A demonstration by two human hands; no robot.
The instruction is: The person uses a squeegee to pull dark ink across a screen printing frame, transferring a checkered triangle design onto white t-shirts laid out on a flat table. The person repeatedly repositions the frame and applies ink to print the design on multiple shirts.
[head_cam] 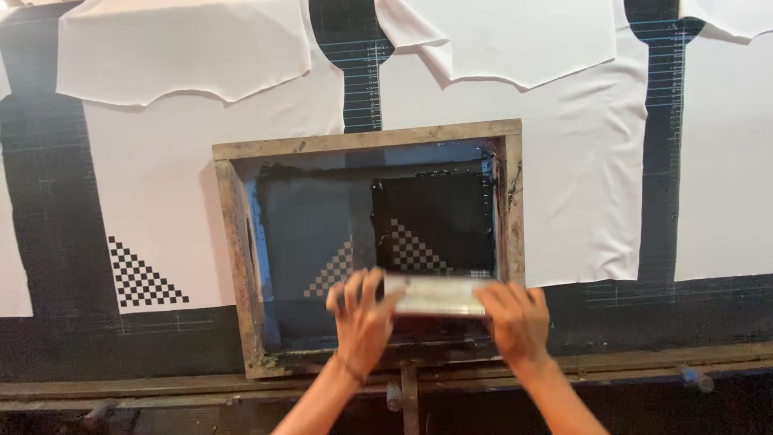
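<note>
White fabric panels point(636, 161) lie on my long black printing table point(48, 242), the left one point(161, 201) bearing a checkered triangle print point(141, 278).

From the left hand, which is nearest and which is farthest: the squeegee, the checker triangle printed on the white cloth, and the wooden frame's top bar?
From the left hand:
1. Squeegee, touching it, just right.
2. Checker triangle on the white cloth, off to the left.
3. Frame's top bar, up above; not much farther than the triangle.

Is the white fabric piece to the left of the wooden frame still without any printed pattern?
No, the white fabric piece left of the wooden frame already carries a black checkered triangle.
</note>
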